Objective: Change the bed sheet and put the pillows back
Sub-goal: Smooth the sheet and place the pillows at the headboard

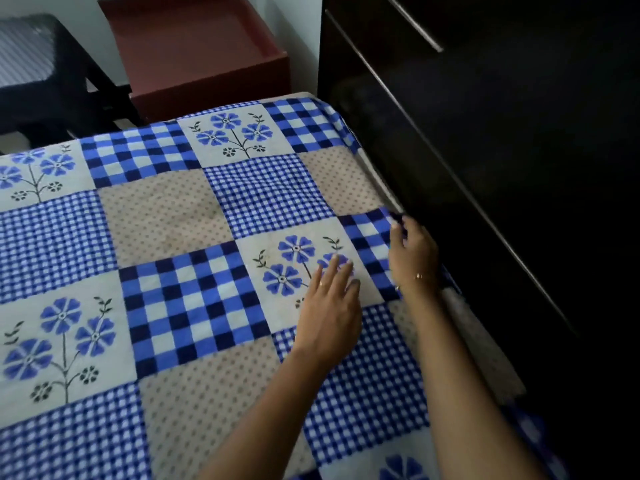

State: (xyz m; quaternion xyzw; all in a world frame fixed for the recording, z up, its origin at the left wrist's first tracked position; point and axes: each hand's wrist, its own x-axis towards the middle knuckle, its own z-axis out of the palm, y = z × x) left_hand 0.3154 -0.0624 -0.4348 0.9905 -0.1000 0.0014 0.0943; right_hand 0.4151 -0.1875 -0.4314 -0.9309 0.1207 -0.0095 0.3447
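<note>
Bed sheet (pixel 194 258), blue patchwork, lies spread over the mattress, its long axis running toward the red nightstand (pixel 204 53). Left hand (pixel 329 306) presses flat, fingers straight, on it; right hand (pixel 412 258) pinches its edge beside the dark wardrobe (pixel 502 133).

Home bedroom: bed w/ blue patchwork sheet (pixel 180 271), dark wardrobe (pixel 502 116) w/ long metal handles along one side, red bedside table (pixel 207 53) & black stool (pixel 41 74) beyond.

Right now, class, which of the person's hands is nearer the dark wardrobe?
Right. The right hand grips the bed sheet edge beside the wardrobe; the left hand lies flat further in on a flower patch.
</note>
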